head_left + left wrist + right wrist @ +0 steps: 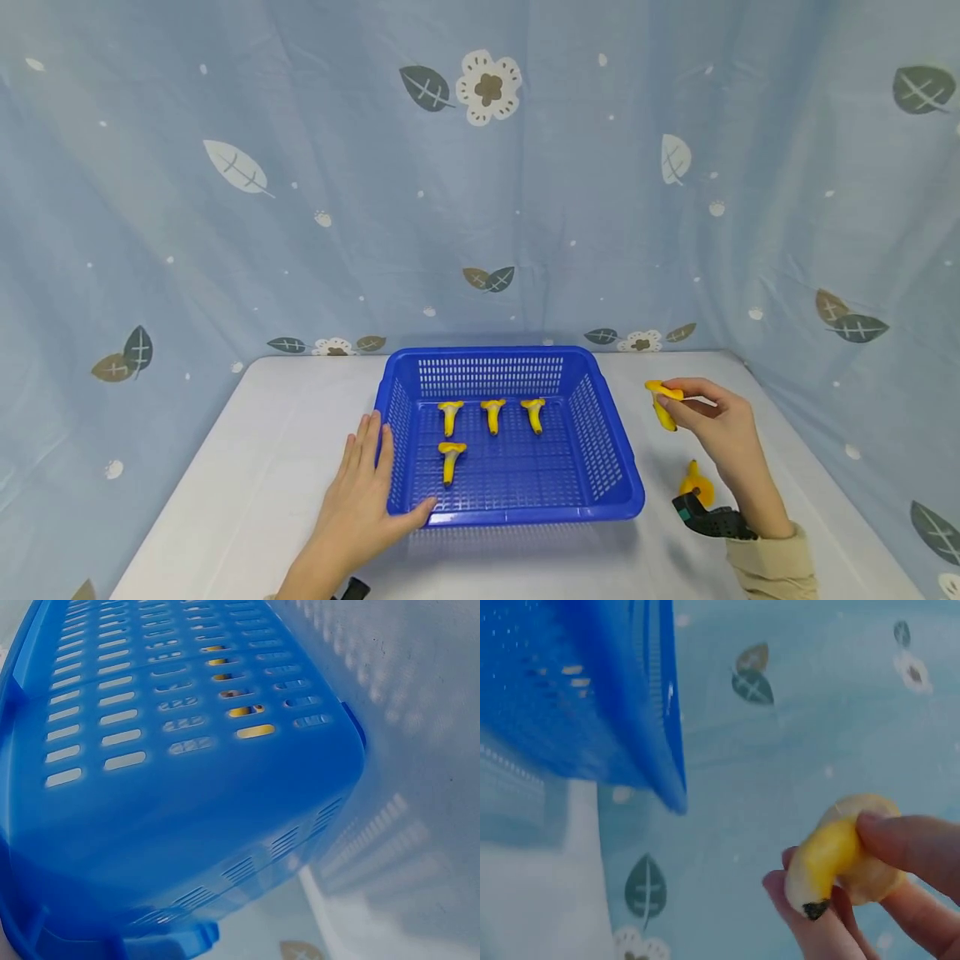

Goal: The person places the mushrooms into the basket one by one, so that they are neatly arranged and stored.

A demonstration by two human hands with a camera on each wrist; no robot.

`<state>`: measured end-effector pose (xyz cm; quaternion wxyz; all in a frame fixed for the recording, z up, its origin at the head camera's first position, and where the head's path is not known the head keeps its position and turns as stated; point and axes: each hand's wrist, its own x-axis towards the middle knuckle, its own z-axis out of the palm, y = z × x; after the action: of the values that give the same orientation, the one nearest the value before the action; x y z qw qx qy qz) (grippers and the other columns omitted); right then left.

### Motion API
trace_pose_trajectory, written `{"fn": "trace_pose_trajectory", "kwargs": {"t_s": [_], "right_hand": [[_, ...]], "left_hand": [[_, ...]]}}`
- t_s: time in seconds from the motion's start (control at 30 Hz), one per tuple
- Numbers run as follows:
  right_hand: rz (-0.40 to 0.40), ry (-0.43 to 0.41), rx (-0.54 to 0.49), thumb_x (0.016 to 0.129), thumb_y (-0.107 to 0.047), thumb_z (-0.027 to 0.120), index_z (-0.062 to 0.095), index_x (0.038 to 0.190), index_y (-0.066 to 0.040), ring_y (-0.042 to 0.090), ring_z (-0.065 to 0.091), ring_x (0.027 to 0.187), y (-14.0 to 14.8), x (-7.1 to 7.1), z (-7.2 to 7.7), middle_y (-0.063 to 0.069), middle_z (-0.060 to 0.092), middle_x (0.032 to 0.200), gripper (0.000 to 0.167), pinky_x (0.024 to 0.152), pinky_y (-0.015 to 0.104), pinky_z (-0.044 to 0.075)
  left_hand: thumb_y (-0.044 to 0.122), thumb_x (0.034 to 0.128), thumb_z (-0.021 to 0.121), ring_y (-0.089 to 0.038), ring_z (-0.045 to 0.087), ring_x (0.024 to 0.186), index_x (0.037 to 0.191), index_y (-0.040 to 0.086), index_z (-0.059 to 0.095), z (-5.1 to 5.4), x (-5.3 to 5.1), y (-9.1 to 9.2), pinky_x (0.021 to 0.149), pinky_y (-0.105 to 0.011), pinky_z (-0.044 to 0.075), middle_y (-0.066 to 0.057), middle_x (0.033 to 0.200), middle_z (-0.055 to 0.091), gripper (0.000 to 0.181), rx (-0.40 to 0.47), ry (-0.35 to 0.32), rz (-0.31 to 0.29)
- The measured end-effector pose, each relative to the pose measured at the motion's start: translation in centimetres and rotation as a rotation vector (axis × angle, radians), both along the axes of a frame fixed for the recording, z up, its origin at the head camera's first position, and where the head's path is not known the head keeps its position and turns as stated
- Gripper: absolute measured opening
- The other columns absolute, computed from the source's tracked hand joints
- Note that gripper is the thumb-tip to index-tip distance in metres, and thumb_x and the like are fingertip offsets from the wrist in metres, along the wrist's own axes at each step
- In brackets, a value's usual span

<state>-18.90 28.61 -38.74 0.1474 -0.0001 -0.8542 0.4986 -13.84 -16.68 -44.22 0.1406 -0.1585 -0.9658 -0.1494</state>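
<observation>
My right hand [723, 421] pinches a yellow mushroom [663, 403] between thumb and fingers, raised to the right of the blue plastic basket [517, 514]. In the right wrist view, the held mushroom [826, 851] shows its curved stem with a dark tip. My left hand [358, 500] rests against the basket's left side and front left corner, fingers extended. Inside the basket, three mushrooms stand in a back row, with one mushroom [450, 462] in front of the leftmost. Yellow bits show through the slotted basket wall [187, 802] in the left wrist view.
Another yellow mushroom [697, 486] lies on the white table [247, 467] below my right hand, partly hidden by the black wrist strap [712, 518]. A blue curtain [360, 208] with leaf and flower prints hangs behind the table.
</observation>
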Motion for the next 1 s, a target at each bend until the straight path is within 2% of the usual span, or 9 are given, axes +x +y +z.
{"fn": "trace_pose_trajectory", "kwargs": {"t_s": [0.13, 0.3, 0.47, 0.6, 0.73, 0.87, 1.0], "right_hand": [[0.007, 0.028, -0.004, 0.09, -0.026, 0.075, 0.07, 0.118, -0.004, 0.005, 0.069, 0.084, -0.8, -0.1, 1.2, -0.008, 0.066, 0.108, 0.035, 0.067, 0.024, 0.056], [0.061, 0.105, -0.037, 0.088, -0.018, 0.077, 0.072, 0.115, -0.001, 0.005, 0.071, 0.086, -2.3, -0.7, 2.7, -0.005, 0.066, 0.114, 0.033, 0.071, 0.022, 0.057], [0.143, 0.14, -0.097, 0.086, -0.013, 0.079, 0.071, 0.111, 0.004, 0.007, 0.071, 0.09, -4.2, -1.7, 3.9, -0.001, 0.069, 0.115, 0.031, 0.073, 0.023, 0.058], [0.191, 0.137, -0.102, 0.086, -0.014, 0.079, 0.072, 0.11, 0.003, 0.007, 0.072, 0.089, -5.7, -2.5, 4.5, 0.007, 0.07, 0.116, 0.03, 0.073, 0.026, 0.059], [0.208, 0.115, -0.078, 0.085, -0.02, 0.08, 0.074, 0.105, 0.0, 0.009, 0.072, 0.085, -7.3, -3.2, 5.1, 0.013, 0.07, 0.113, 0.029, 0.073, 0.027, 0.059], [0.242, 0.067, -0.08, 0.084, -0.026, 0.081, 0.074, 0.1, 0.0, 0.015, 0.073, 0.084, -8.9, -4.0, 5.5, 0.013, 0.071, 0.112, 0.031, 0.073, 0.03, 0.06], [0.291, 0.026, -0.112, 0.084, -0.024, 0.081, 0.073, 0.1, 0.002, 0.018, 0.074, 0.084, -10.4, -4.8, 5.5, 0.015, 0.07, 0.117, 0.032, 0.072, 0.031, 0.06]], "left_hand": [[0.067, 0.0782, 0.068, -0.043, 0.01, 0.149, 0.149, -0.014, 0.028, 0.2, 0.1, 0.0, 0.122, -0.047, 0.008, -0.028, 0.161, 0.009, 0.114, 0.003, -0.016, 0.001], [0.066, 0.0782, 0.068, -0.043, 0.009, 0.149, 0.149, -0.014, 0.027, 0.3, 0.2, 0.1, 0.122, -0.041, 0.001, -0.028, 0.161, 0.008, 0.114, 0.006, -0.018, 0.0], [0.067, 0.0784, 0.067, -0.042, 0.006, 0.15, 0.15, -0.013, 0.027, 0.2, 0.2, 0.1, 0.122, -0.045, 0.004, -0.028, 0.162, 0.007, 0.115, 0.007, -0.038, 0.01], [0.068, 0.0787, 0.066, -0.041, 0.004, 0.15, 0.15, -0.013, 0.026, 0.1, 0.0, 0.1, 0.122, -0.049, 0.009, -0.027, 0.162, 0.006, 0.115, 0.006, -0.043, 0.01], [0.068, 0.079, 0.066, -0.043, 0.007, 0.149, 0.15, -0.013, 0.027, 0.1, 0.0, 0.1, 0.122, -0.049, 0.009, -0.027, 0.162, 0.007, 0.115, 0.01, -0.043, 0.005], [0.068, 0.0789, 0.066, -0.044, 0.009, 0.149, 0.15, -0.013, 0.027, 0.2, 0.1, 0.1, 0.122, -0.049, 0.009, -0.028, 0.162, 0.007, 0.114, 0.01, -0.042, 0.006], [0.068, 0.0789, 0.066, -0.044, 0.008, 0.149, 0.15, -0.013, 0.027, 0.2, 0.1, 0.1, 0.122, -0.048, 0.007, -0.028, 0.162, 0.007, 0.114, 0.008, -0.049, 0.011]]}}
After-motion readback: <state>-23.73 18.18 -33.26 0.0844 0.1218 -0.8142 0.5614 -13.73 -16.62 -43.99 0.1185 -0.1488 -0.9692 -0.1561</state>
